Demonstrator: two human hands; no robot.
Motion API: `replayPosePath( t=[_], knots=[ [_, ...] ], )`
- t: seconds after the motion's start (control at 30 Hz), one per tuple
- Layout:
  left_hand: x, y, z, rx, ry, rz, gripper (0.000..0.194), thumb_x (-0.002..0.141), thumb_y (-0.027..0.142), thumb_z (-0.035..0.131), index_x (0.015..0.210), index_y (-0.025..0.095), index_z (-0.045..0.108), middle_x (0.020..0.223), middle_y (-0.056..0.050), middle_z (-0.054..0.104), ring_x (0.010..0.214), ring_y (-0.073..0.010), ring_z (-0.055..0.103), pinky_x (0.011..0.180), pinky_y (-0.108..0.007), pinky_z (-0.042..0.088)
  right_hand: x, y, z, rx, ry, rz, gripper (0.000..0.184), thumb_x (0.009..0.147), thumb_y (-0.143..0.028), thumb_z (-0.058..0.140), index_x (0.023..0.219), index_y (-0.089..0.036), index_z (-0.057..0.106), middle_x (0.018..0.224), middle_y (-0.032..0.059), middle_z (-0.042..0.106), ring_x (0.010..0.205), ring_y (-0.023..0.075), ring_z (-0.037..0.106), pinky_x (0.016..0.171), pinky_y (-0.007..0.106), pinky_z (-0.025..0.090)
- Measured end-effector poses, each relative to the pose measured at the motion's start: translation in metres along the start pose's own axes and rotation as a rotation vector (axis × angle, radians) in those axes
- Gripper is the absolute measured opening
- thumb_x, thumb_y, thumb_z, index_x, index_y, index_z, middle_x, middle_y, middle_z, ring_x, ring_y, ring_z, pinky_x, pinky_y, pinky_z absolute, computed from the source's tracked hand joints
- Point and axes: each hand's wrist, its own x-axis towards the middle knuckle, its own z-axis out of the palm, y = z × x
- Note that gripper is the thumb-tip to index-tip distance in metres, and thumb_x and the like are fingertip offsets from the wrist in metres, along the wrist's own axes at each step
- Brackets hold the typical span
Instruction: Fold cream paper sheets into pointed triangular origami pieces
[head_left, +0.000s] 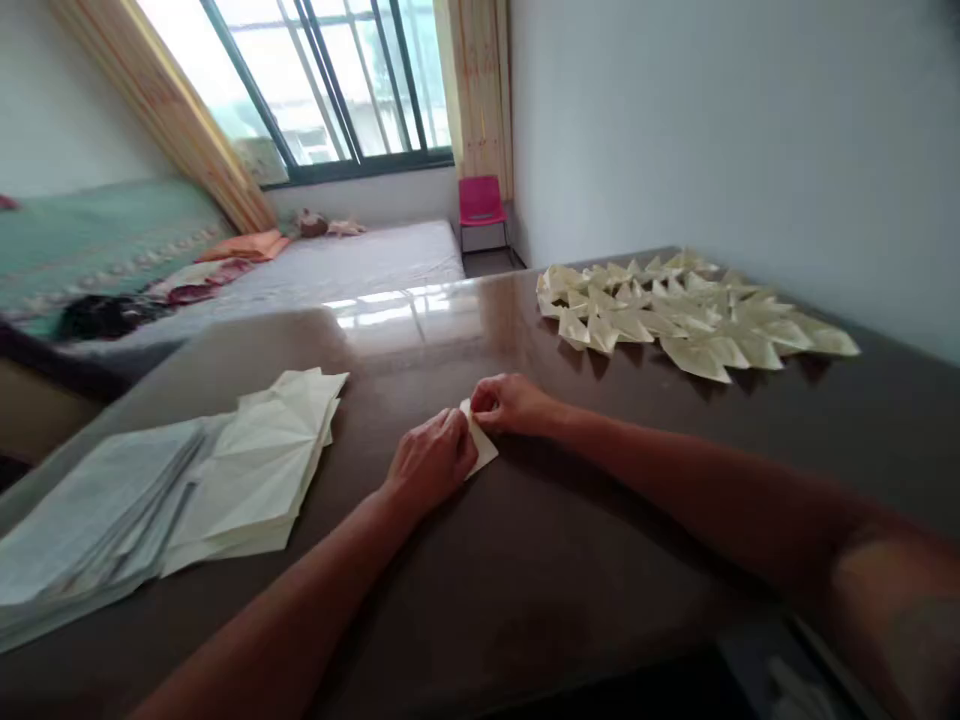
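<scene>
A small folded piece of cream paper [483, 449] lies on the dark glossy table [465, 570], with both hands on it. My left hand [435, 452] rests over its left side, fingers curled and pressed down on it. At the paper's upper right edge, my right hand [514, 403] pinches with thumb and forefinger. Much of the paper is hidden beneath the left fingers. To the left lies a stack of creased cream paper sheets [259, 455], the top one marked with fold lines.
Many folded cream paper pieces [675, 310] stand in rows at the back right by the wall. A pile of printed papers [90, 510] sits at the left. Beyond the table are a bed [382, 250] and a pink chair [481, 202].
</scene>
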Motion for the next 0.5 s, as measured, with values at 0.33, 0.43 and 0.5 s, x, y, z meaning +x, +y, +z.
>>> replayPosePath(
  t=[0.33,0.43,0.5],
  knots=[
    [0.004,0.001,-0.003,0.011,-0.003,-0.020,0.010,0.089,0.022,0.039,0.079,0.022,0.040,0.078,-0.001,0.057,0.071,-0.0163,0.057,0.065,-0.028,0.038,0.002,0.013,0.004,0.008,0.021,-0.139,0.018,0.077,-0.020,0.064,0.091,-0.017,0.075,0.079,0.0003,0.072,0.067,0.0110,0.063,0.064,0.019,0.043],
    [0.004,0.000,-0.003,0.006,-0.010,-0.007,0.009,0.088,0.022,0.039,0.080,0.022,0.041,0.079,-0.001,0.057,0.071,-0.0162,0.057,0.066,-0.028,0.039,0.001,0.018,0.004,-0.052,0.042,-0.225,0.016,0.079,-0.021,0.063,0.091,-0.018,0.074,0.085,0.0018,0.071,0.069,0.0112,0.062,0.069,0.020,0.044],
    [0.005,0.000,-0.002,0.004,-0.007,0.002,0.008,0.088,0.021,0.040,0.080,0.022,0.042,0.079,-0.001,0.057,0.071,-0.0163,0.057,0.066,-0.028,0.040,-0.001,0.018,0.001,-0.118,0.021,-0.308,0.017,0.082,-0.021,0.061,0.093,-0.019,0.074,0.092,0.0027,0.070,0.075,0.0125,0.062,0.073,0.022,0.044]
  ],
)
